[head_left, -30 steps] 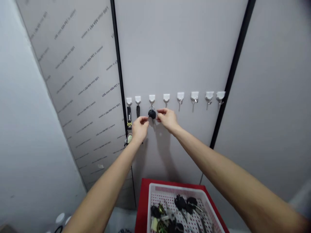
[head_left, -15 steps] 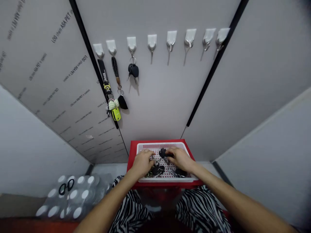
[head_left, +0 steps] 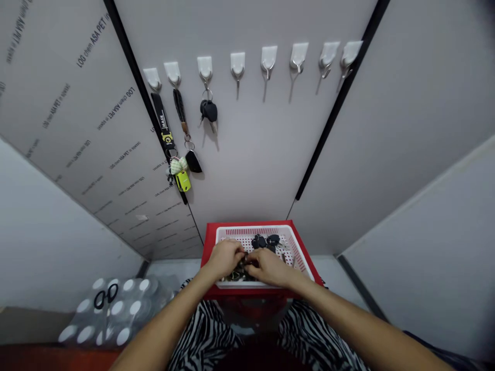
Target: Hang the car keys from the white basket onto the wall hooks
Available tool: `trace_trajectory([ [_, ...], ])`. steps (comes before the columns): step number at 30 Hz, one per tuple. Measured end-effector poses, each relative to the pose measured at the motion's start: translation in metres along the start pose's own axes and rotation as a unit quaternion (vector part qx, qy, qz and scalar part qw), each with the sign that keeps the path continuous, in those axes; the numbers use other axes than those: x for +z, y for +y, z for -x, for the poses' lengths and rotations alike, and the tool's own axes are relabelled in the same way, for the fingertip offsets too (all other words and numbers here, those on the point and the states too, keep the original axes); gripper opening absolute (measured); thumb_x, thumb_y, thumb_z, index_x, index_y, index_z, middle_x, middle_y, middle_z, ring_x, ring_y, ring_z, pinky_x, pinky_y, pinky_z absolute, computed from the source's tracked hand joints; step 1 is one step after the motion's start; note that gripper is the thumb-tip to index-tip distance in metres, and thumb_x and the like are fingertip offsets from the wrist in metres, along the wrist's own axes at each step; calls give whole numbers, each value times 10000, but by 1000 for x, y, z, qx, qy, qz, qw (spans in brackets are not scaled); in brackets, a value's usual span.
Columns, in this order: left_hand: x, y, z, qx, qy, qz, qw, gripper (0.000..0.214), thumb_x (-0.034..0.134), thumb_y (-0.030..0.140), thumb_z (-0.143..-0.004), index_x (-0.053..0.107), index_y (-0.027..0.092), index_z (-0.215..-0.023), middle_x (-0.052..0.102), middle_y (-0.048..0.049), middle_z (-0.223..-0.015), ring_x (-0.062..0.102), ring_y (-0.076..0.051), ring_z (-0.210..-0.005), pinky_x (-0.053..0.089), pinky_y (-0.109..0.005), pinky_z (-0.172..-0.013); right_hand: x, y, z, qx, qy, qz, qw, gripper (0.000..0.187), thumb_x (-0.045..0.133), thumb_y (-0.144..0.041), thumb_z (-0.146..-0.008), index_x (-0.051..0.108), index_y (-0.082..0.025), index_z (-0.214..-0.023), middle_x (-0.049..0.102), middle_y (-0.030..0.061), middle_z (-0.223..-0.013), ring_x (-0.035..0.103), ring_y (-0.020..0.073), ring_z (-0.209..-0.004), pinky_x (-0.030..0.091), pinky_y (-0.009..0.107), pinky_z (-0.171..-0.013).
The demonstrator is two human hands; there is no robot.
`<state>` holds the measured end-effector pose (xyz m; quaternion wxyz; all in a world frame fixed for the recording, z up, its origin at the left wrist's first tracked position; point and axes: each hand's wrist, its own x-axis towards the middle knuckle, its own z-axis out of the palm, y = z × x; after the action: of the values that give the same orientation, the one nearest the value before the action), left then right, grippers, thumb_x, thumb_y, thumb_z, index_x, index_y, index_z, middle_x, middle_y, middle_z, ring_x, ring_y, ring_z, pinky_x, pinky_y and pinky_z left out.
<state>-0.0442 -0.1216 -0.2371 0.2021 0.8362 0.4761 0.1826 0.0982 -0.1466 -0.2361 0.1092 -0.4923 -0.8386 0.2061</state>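
Observation:
A white perforated plastic basket (head_left: 305, 260) holds several bunches of keys. Inside it, toward the left, my left hand (head_left: 227, 256) is closed, its fingertips pinching at the keys (head_left: 237, 275) there. My right hand (head_left: 268, 267) comes in from the right with curled fingers on the same dark bunch, its tips nearly meeting the left ones. The fingers partly cover what lies between them. Beyond my right hand, black-headed keys (head_left: 265, 241) lie near the basket's far side.
The basket stands on a red stool (head_left: 211, 234) against the wall. Above is a row of several white adhesive hooks (head_left: 237, 63). The left three carry a black strap (head_left: 162, 121), a braided fob (head_left: 180, 111) and black keys (head_left: 209, 111). Scissors (head_left: 106, 298) lie on wrapped bottles (head_left: 116, 309) at left.
My right hand has moved left and nearer, from the black keys to beside my left hand. The black keys now lie at the far side of the basket. The view has shifted slightly.

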Motion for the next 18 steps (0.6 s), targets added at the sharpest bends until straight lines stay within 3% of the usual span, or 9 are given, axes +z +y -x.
trace_trajectory([
  [3,-12,-3,-7,-16,30,150,988,129,390,198,-640,514,162,-637,533,4,-643,465,-102,-634,348,-200,-592,-8,0,-2,-20,52,-79,995,181,443,-243,-618,544,-166,-747,544,-5,-619,457,92,-558,330,190,-533],
  [8,-35,5,-20,-46,81,326,941,104,428,223,-618,495,145,-603,482,30,-537,437,-76,-530,342,-178,-520,-32,-4,-16,40,181,-231,955,140,412,-234,-641,510,-148,-693,519,-12,-588,453,81,-539,352,189,-518],
  [13,-55,21,-30,-90,116,475,868,94,469,224,-591,472,131,-602,479,38,-521,444,-53,-476,352,-176,-508,-58,-11,-29,31,202,-291,935,147,446,-250,-619,526,-135,-665,542,0,-594,470,84,-542,367,195,-528],
  [18,-76,25,-35,-83,163,503,845,85,492,213,-568,475,130,-581,483,44,-525,448,-46,-471,365,-189,-539,-82,-17,-37,31,215,-305,927,135,467,-250,-595,528,-134,-627,537,-11,-549,463,76,-493,369,196,-494],
])
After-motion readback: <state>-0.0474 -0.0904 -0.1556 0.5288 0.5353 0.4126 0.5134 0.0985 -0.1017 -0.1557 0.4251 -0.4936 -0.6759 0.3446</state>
